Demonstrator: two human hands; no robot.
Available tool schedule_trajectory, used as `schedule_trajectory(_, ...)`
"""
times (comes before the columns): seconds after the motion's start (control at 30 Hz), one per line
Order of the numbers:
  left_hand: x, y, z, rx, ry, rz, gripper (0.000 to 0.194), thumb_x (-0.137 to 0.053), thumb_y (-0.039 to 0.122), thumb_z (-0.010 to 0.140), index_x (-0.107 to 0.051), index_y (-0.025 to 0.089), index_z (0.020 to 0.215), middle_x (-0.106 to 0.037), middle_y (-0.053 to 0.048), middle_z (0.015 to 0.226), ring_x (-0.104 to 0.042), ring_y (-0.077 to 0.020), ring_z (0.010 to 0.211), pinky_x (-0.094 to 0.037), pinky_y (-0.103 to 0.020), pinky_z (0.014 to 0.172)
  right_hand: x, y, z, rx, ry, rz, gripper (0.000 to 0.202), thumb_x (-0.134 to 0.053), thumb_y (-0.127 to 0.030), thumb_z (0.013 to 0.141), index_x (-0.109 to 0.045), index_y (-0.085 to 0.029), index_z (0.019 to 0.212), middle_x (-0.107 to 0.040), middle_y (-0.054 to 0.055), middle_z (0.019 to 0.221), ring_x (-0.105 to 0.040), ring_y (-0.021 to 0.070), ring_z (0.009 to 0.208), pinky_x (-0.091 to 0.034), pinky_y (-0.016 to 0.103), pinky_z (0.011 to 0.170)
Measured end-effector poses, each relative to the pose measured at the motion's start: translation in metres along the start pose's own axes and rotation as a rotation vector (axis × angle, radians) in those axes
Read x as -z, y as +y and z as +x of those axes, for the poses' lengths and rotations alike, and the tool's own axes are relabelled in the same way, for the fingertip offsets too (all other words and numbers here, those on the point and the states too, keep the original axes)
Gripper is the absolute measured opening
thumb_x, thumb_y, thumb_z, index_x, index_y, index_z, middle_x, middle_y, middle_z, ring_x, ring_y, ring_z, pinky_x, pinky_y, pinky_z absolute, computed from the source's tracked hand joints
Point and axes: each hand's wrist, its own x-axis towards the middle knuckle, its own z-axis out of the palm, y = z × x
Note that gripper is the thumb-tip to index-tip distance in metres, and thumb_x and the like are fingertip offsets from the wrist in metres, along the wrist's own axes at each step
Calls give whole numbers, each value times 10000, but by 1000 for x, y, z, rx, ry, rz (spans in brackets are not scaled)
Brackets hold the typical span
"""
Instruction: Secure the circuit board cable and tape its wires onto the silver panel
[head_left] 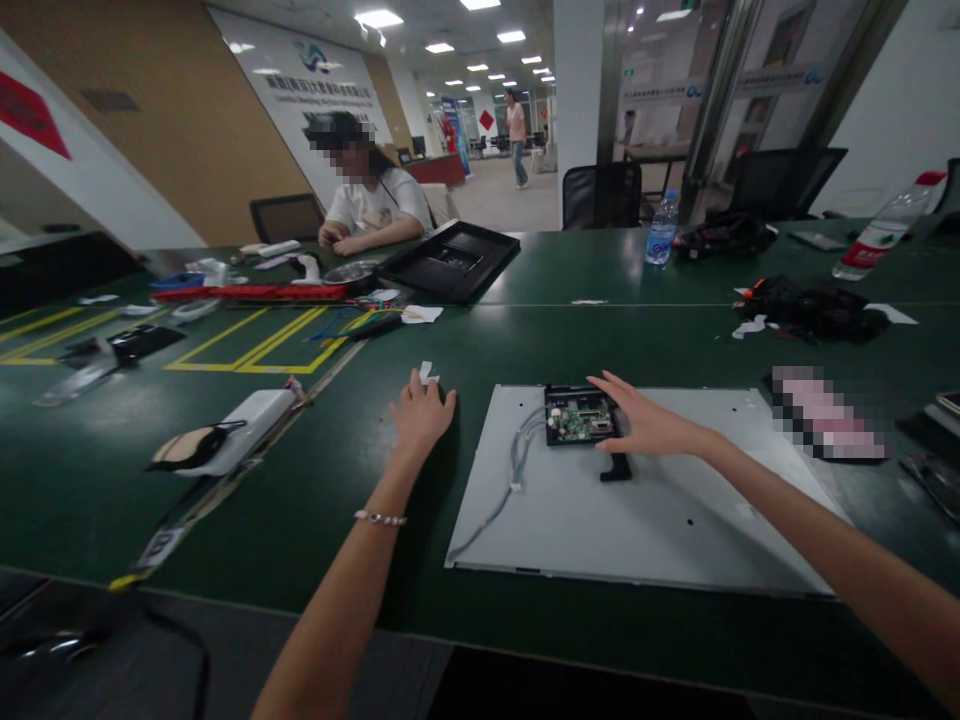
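Left hand (420,412) flat on table (315,480), right hand (637,420) spread over circuit board (579,416)

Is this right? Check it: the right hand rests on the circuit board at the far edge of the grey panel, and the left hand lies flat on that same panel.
Not quite. The head view shows the right hand at the circuit board on the grey panel, but the left hand lies on the green table, beside the panel, not on it.

No readable text: wall banner (315,75) lettering too blurred, bottle labels (661,240) too small, far beyond the left hand (420,410).
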Motion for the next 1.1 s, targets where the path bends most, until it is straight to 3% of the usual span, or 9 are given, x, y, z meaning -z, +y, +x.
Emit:
schedule_trajectory(0.2, -4, -2, -6, -21, -41, -28, 568, -225, 443, 945, -399, 175, 1415, -327, -172, 1503, -302, -348, 1356, -294, -631, 1018, -11, 8, 12, 15, 40, -20, 985, -659, -478, 749, -86, -277, 1524, -235, 122, 1535, -288, 335, 1385, -324, 484, 1088)
schedule_trajectory(0.33, -1, -2, -11, -18, -78, -26, 585, -215, 454, 943, -381, 173, 1428, -298, -177, 1517, -286, -367, 1364, -268, -662, 1016, -8, 8, -12, -39, 67, -65, 1012, -687, -504, 703, -121, -301, 1516, -302, 132, 1476, -337, 358, 1342, -360, 518, 1048)
schedule_trajectory(0.57, 5, 0, -29, -84, -123, 14, 589, -244, 483, 929, -411, 178, 1405, -345, -188, 1486, -344, -395, 1322, -270, -681, 1002, -3, 7, -69, -141, 71, -50, 1027, -681, -502, 703, -81, -316, 1515, -271, 125, 1482, -332, 360, 1344, -348, 524, 1061)
schedule_trajectory(0.8, 13, 6, -52, -89, -118, 33, 591, -269, 498, 920, -442, 168, 1379, -377, -196, 1457, -394, -403, 1279, -286, -678, 992, -5, 8, -87, -155, 88, -90, 1014, -687, -486, 699, -100, -319, 1509, -314, 125, 1460, -326, 364, 1348, -335, 532, 1070)
schedule_trajectory(1.1, 30, 14, -72, -94, -29, 56, 546, -346, 418, 919, -432, 145, 1384, -385, -196, 1449, -381, -376, 1303, -291, -605, 1037, 1, 13, -95, -185, 92, -45, 852, -533, -558, 838, -79, -306, 1513, -110, 100, 1589, -167, 335, 1435, -274, 527, 1120)
